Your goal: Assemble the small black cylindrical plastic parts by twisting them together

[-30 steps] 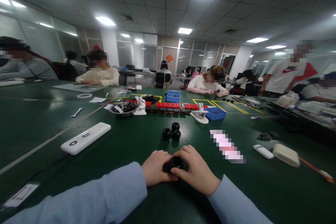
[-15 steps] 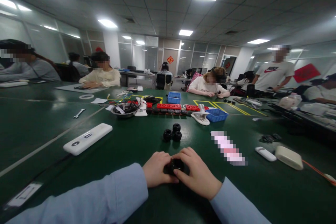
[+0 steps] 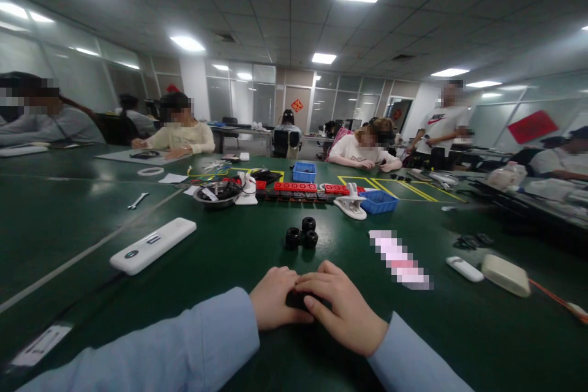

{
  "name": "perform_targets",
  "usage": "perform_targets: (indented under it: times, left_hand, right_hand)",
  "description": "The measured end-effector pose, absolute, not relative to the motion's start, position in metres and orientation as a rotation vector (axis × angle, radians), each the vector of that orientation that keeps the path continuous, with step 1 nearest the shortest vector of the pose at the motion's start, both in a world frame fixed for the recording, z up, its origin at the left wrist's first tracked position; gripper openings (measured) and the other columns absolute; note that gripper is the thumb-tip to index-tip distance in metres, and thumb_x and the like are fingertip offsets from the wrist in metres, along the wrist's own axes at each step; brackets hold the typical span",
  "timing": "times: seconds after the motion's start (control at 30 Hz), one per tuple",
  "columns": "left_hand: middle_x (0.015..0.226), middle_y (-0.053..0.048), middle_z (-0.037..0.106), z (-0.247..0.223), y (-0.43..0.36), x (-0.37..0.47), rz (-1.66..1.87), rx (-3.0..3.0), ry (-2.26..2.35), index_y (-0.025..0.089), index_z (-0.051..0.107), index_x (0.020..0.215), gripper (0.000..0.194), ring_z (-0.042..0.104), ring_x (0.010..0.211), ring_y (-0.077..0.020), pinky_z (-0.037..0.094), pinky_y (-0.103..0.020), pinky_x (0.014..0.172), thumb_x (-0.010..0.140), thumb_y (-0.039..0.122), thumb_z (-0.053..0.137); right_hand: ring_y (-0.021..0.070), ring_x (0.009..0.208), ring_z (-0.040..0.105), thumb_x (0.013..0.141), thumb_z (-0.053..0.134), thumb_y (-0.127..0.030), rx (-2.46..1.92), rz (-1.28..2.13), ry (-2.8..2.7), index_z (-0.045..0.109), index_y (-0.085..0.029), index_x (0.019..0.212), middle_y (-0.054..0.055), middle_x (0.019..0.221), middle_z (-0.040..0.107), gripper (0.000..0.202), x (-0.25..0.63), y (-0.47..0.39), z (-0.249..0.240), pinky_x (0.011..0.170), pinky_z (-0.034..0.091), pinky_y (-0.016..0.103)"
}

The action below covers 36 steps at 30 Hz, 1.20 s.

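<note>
My left hand (image 3: 278, 298) and my right hand (image 3: 342, 308) meet low in the middle, both closed around one black ring-like part (image 3: 301, 300). Fingers of my right hand lie over its top and cover most of it, so only a dark patch shows between them. Just beyond my hands, three black wheels (image 3: 302, 236) stand close together on the green table (image 3: 229, 245).
A white power bank (image 3: 154, 246) lies to the left, near a wrench (image 3: 138, 199). Farther back are a metal bowl (image 3: 218, 201), a white clamp (image 3: 351, 205) and blue baskets (image 3: 379, 201). A white device (image 3: 465, 269) and a beige case (image 3: 506, 275) lie right. Other people sit around.
My right fingers have closed over the top of the black part, hiding its opening. In the background, a standing person has shifted left and a seated person's hands have moved apart.
</note>
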<state>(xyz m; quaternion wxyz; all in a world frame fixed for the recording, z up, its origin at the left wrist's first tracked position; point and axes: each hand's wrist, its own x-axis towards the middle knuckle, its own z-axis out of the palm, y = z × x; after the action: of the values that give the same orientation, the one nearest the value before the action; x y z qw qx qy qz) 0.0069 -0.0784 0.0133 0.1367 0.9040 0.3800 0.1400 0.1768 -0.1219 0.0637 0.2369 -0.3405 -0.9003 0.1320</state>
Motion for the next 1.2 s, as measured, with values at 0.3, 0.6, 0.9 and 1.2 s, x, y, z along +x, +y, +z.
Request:
perform_targets:
  times: [0.3,0.6,0.9,1.2]
  left_hand:
    - [0.072,0.001,0.055,0.014,-0.078,0.009,0.414,2.657,1.08,0.019,0.053,0.07,0.039,0.051,0.071,-0.0169,0.033,-0.028,0.064,0.072,0.058,0.055]
    - [0.077,0.0,0.057,0.018,-0.08,0.008,0.394,2.618,1.087,0.019,0.055,0.075,0.038,0.05,0.074,-0.0177,0.035,-0.028,0.065,0.071,0.056,0.057]
    - [0.079,-0.001,0.058,0.015,-0.078,0.008,0.409,2.59,1.09,0.018,0.056,0.079,0.037,0.051,0.076,-0.0193,0.036,-0.029,0.068,0.071,0.054,0.059]
    - [0.082,-0.002,0.059,0.017,-0.078,0.008,0.401,2.565,1.084,0.018,0.06,0.085,0.038,0.052,0.08,-0.0207,0.038,-0.031,0.071,0.067,0.051,0.066]
  right_hand:
    - [0.016,0.07,0.048,0.094,0.028,-0.032,-0.758,0.406,-2.432,0.063,-0.019,0.084,0.003,0.078,0.066,0.038,0.175,-0.123,0.057,0.07,0.034,0.033]
    - [0.0154,0.066,0.045,0.092,0.031,-0.045,-0.778,0.63,-2.284,0.062,-0.018,0.062,0.002,0.062,0.063,0.051,0.18,-0.12,0.055,0.063,0.035,0.029]
    - [0.013,0.057,0.038,0.09,0.037,-0.031,-0.896,0.327,-2.392,0.045,-0.017,0.047,0.0,0.048,0.047,0.046,0.182,-0.118,0.051,0.058,0.03,0.028]
    - [0.0131,0.059,0.038,0.091,0.039,-0.03,-1.083,0.233,-2.392,0.041,-0.017,0.051,-0.001,0.05,0.044,0.042,0.19,-0.103,0.041,0.058,0.03,0.026]
